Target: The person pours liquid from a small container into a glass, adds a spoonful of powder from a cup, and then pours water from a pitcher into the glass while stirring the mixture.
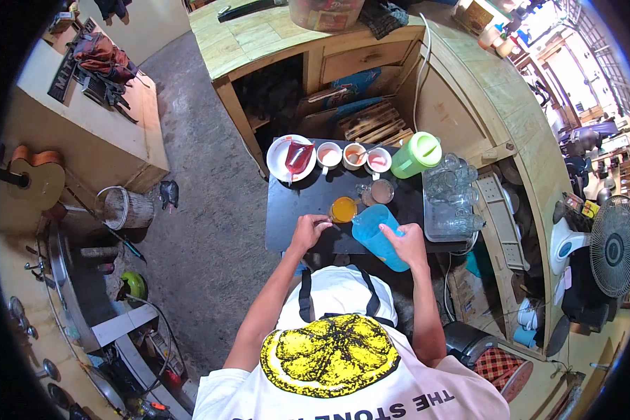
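R hand (407,243) fingers wrapped round blue plastic pitcher (376,236), tilted twd orange drink glass (343,209). L hand (308,229) just beside glass, fingers curled; grip unclear. Pitcher prob. light, slippery; hold mid-body. Glass fragile.

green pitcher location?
Head view: the green pitcher stands at the black table's far right, between the white cups and the tray of glasses.

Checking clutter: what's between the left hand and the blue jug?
Head view: a glass of orange drink sits between the left hand and the blue jug, held by the right hand.
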Tool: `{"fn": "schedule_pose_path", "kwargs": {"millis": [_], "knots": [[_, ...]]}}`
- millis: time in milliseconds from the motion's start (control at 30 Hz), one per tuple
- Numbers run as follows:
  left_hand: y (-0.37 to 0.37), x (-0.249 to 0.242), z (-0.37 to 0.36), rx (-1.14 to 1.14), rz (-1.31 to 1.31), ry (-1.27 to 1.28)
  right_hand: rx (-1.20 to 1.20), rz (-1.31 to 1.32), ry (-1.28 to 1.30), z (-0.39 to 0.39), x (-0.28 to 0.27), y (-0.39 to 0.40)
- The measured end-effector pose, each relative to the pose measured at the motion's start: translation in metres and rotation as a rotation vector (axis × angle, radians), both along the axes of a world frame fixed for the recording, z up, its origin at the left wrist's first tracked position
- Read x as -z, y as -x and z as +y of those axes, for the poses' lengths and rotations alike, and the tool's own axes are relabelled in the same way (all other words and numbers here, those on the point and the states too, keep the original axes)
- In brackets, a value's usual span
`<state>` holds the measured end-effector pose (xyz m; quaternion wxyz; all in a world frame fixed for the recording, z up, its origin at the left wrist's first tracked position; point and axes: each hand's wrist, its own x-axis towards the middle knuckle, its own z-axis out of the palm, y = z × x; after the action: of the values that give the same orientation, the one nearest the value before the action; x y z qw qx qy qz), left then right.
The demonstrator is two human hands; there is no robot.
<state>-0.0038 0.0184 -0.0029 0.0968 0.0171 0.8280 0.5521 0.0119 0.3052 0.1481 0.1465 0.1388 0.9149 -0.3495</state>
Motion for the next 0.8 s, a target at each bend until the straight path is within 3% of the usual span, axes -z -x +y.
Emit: {"fn": "schedule_pose_path", "kwargs": {"millis": [233,333,800], "knots": [[0.000,-0.004,0.000,-0.006,-0.015,-0.014,0.002,0.050,-0.032,0.003,0.011,-0.002],[-0.001,-0.008,0.001,-0.013,-0.013,0.005,-0.042,0.239,-0.020,0.003,0.018,-0.004],[-0.001,-0.010,0.002,-0.008,-0.028,-0.002,-0.001,0.127,0.130,0.002,0.006,-0.004]]}}
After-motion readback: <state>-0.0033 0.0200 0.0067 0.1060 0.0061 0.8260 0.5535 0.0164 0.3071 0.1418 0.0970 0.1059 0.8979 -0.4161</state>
